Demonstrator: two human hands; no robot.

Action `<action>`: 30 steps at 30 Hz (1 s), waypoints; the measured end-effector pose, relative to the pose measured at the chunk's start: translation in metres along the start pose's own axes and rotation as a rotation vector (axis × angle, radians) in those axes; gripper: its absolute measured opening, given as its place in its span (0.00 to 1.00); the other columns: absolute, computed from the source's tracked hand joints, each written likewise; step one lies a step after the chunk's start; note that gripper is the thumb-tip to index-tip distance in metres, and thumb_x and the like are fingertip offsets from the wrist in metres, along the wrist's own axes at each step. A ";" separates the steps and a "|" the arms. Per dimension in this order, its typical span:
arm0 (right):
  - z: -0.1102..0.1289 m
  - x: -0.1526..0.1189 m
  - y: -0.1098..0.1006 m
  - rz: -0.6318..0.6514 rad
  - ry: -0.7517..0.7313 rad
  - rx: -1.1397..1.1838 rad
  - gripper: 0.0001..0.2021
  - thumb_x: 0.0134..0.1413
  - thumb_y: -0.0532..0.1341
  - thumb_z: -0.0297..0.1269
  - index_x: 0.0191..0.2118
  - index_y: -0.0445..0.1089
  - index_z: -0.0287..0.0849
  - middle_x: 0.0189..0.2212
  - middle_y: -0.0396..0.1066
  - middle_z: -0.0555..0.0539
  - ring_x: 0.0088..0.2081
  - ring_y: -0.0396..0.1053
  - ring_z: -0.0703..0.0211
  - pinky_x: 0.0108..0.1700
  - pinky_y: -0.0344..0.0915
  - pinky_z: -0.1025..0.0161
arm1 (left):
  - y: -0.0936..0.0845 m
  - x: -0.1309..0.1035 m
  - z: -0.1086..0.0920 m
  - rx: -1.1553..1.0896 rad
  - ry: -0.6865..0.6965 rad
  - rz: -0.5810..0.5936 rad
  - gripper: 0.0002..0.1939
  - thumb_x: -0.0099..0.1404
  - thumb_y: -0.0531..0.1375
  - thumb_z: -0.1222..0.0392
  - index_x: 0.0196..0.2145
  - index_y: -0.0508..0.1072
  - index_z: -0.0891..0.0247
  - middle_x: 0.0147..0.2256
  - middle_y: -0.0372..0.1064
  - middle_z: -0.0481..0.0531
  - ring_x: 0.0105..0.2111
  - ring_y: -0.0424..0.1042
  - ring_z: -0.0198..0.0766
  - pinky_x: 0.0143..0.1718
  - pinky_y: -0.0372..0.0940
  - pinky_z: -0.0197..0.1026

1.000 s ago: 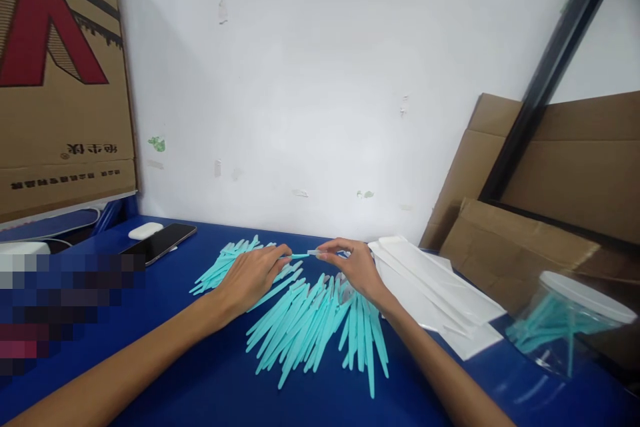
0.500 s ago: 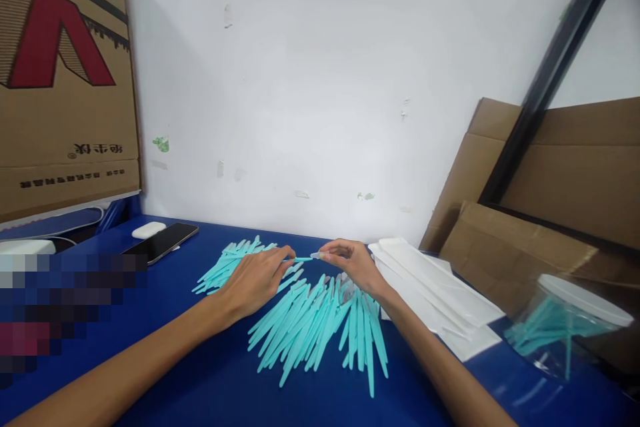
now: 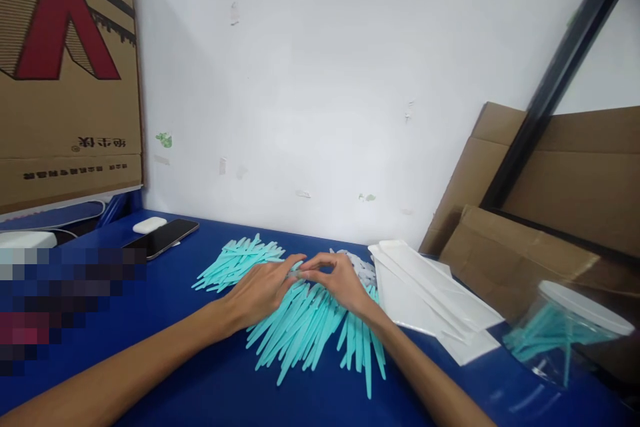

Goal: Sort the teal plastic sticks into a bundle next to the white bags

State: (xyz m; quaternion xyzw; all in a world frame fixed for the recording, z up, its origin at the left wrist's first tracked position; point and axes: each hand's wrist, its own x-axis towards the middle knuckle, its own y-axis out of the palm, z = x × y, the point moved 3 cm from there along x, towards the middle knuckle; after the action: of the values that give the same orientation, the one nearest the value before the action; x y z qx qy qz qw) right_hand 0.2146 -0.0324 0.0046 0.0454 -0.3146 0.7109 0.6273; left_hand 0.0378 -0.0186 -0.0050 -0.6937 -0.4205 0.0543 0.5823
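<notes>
My left hand (image 3: 257, 288) pinches a turquoise eyebrow razor, mostly hidden behind its fingers. The thumb and forefinger of my right hand (image 3: 339, 280) close on a small clear cap (image 3: 296, 273) at the razor's end. Fingertips of both hands nearly touch above the blue table (image 3: 200, 373). Below them lie fanned turquoise razors (image 3: 295, 330), with a smaller group (image 3: 363, 340) under my right wrist. Another pile of razors (image 3: 235, 263) sits behind my left hand. Loose clear caps (image 3: 363, 267) are heaped just beyond my right hand.
White paper sheets or sleeves (image 3: 430, 287) lie to the right. A clear tub with a white lid (image 3: 585, 307) holds more turquoise razors. At the left are a phone (image 3: 167, 240) and a white case (image 3: 150, 225). Cardboard (image 3: 520, 247) leans at the right, before the wall.
My hands have come together and slightly toward me. The razor and clear cap, seen end to end before, are now mostly covered by fingers. The heap of caps shows more.
</notes>
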 end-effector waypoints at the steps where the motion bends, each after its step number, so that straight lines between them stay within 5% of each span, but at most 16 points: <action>1: 0.002 0.000 0.003 -0.012 -0.028 -0.030 0.11 0.53 0.65 0.46 0.35 0.79 0.45 0.32 0.78 0.48 0.36 0.75 0.54 0.42 0.70 0.57 | 0.001 0.000 -0.001 -0.007 0.006 0.010 0.22 0.74 0.44 0.51 0.62 0.57 0.57 0.32 0.74 0.50 0.29 0.73 0.42 0.28 0.61 0.38; 6: 0.012 0.002 -0.019 -0.209 -0.084 -0.171 0.09 0.53 0.66 0.46 0.36 0.79 0.48 0.36 0.79 0.47 0.41 0.74 0.52 0.47 0.67 0.55 | -0.009 0.005 0.003 -0.006 -0.069 -0.078 0.23 0.73 0.44 0.50 0.62 0.57 0.55 0.38 0.76 0.53 0.36 0.75 0.44 0.33 0.64 0.40; 11: 0.005 0.006 -0.044 -0.231 -0.008 -0.093 0.12 0.51 0.66 0.47 0.36 0.78 0.44 0.38 0.78 0.45 0.42 0.74 0.50 0.48 0.68 0.54 | -0.018 0.007 0.007 0.015 -0.087 -0.109 0.23 0.73 0.45 0.49 0.62 0.59 0.54 0.42 0.75 0.54 0.39 0.75 0.45 0.38 0.66 0.42; 19: 0.005 0.004 -0.022 -0.125 -0.008 -0.070 0.11 0.51 0.67 0.46 0.36 0.79 0.45 0.37 0.79 0.46 0.42 0.75 0.51 0.48 0.68 0.56 | -0.015 0.004 0.004 -0.023 -0.040 -0.121 0.21 0.73 0.45 0.50 0.61 0.60 0.55 0.42 0.76 0.53 0.39 0.76 0.44 0.37 0.66 0.41; 30: 0.009 0.006 -0.034 -0.189 -0.008 -0.019 0.12 0.49 0.68 0.46 0.36 0.79 0.44 0.38 0.79 0.44 0.43 0.75 0.50 0.49 0.69 0.54 | -0.022 0.005 -0.002 -0.025 -0.067 -0.173 0.20 0.73 0.44 0.50 0.58 0.62 0.56 0.37 0.75 0.51 0.34 0.75 0.41 0.35 0.65 0.40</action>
State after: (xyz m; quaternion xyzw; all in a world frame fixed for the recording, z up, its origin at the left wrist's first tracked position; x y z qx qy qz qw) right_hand 0.2413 -0.0317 0.0274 0.0717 -0.3182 0.6453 0.6908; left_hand 0.0305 -0.0173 0.0170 -0.6598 -0.4987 0.0215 0.5617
